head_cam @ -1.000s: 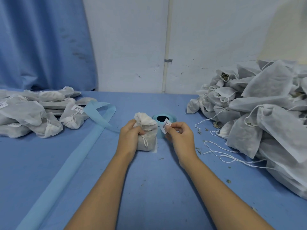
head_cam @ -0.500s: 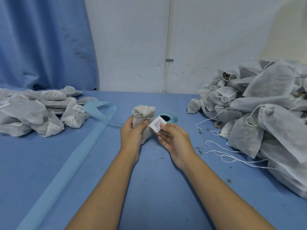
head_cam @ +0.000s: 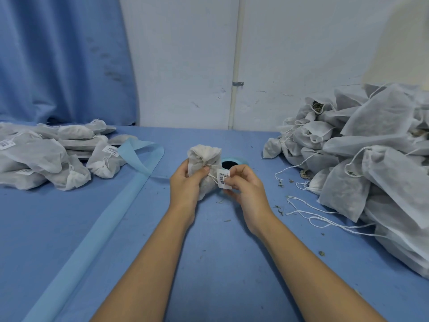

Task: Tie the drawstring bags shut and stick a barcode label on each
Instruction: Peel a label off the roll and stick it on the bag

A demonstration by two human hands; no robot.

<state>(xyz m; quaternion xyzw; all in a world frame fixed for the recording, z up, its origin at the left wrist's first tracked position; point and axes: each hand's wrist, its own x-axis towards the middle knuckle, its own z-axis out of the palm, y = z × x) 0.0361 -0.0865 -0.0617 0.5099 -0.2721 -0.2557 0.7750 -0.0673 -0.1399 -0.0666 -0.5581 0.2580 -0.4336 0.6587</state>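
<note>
As far as things can be counted: one drawstring bag (head_cam: 204, 159) in the hands, one barcode label (head_cam: 223, 179), one blue label roll (head_cam: 235, 161), one long blue backing strip (head_cam: 92, 228), two piles of bags; the bags in each pile overlap too much to number.
Bag position: held upright above the blue table (head_cam: 209, 263), mid-scene, just in front of the roll, its neck gathered and tied.
Left hand (head_cam: 185, 184): fingers curled round the bag's body, thumb at the knotted cord.
Right hand (head_cam: 246, 189): thumb and fingertips pinch the label close at the bag's right side; whether it touches the cloth I cannot tell.
Left pile (head_cam: 46, 156): tied bags, at least two showing white labels.
Right pile (head_cam: 371, 145): open-necked bags, loose cords (head_cam: 313, 214) trailing onto the table.
Writing: black bars and small print on the label, too small to read.
</note>
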